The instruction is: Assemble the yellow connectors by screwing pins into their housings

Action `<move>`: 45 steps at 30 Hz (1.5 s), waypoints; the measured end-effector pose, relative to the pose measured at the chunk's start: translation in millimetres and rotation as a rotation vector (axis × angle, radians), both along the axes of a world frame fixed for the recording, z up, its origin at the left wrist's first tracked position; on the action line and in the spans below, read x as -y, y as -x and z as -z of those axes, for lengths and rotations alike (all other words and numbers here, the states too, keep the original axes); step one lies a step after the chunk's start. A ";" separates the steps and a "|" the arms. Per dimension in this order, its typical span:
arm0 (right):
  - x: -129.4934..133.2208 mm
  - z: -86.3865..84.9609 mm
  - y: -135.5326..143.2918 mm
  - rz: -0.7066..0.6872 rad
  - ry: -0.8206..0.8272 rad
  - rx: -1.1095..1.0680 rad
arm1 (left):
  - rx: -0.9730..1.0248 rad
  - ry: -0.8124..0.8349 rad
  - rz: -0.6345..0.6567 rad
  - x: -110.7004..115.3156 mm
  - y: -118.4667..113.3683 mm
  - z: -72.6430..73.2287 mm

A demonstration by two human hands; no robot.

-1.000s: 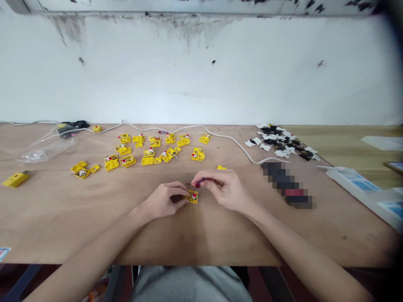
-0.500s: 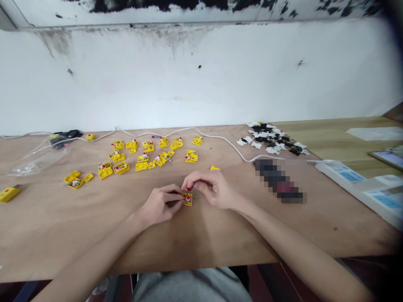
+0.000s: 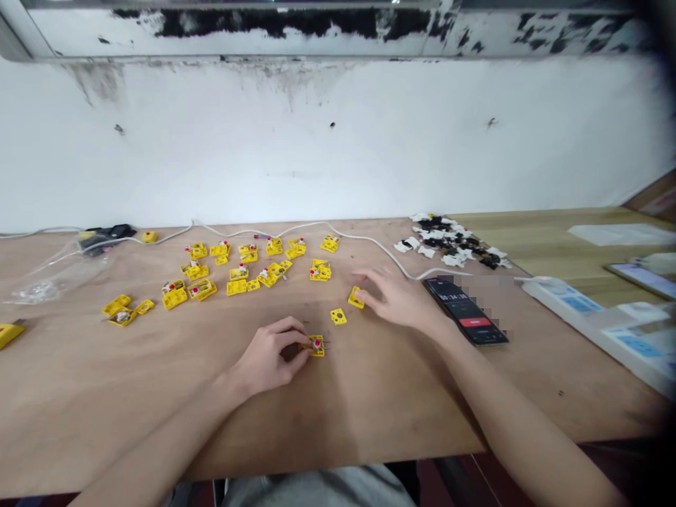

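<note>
My left hand (image 3: pixel 274 355) pinches the left side of a small open yellow plastic housing (image 3: pixel 319 350) lying on the table. Inside the housing are a red button and white parts, and thin metal prongs stick out to its right. My right hand (image 3: pixel 398 299) is farther back and to the right, its fingers spread and slightly blurred. Its thumb touches or overlaps the edge of a yellow cover (image 3: pixel 355 298); the forefinger is stretched out beyond it. A smaller yellow plate with holes (image 3: pixel 339 317) lies between the two hands.
Several open yellow housings (image 3: pixel 195 271) with red buttons lie across the table's back left. A white cable (image 3: pixel 370 241) runs behind them to a power strip (image 3: pixel 573 303). A phone (image 3: pixel 467 313) lies at right, black and white parts (image 3: pixel 448 236) behind it, a clear bag (image 3: pixel 58 274) far left.
My right hand has left the housing in my left hand and moved right to the yellow cover. The smaller plate and cover now show uncovered. The view has shifted slightly.
</note>
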State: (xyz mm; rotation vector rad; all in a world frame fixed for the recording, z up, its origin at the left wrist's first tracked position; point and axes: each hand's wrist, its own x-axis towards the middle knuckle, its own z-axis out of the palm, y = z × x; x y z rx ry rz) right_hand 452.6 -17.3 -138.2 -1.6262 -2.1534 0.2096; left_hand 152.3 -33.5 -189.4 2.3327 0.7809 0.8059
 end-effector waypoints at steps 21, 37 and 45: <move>25.4 8.1 44.0 -0.208 0.151 0.025 | -0.130 -0.071 0.016 -13.3 8.2 -1.4; 41.2 12.8 77.0 -0.316 0.216 -0.015 | -0.129 -0.084 0.016 -13.0 8.3 -2.2; 40.7 11.1 79.4 -0.343 0.251 -0.041 | -0.140 -0.044 0.029 -13.1 8.3 -4.6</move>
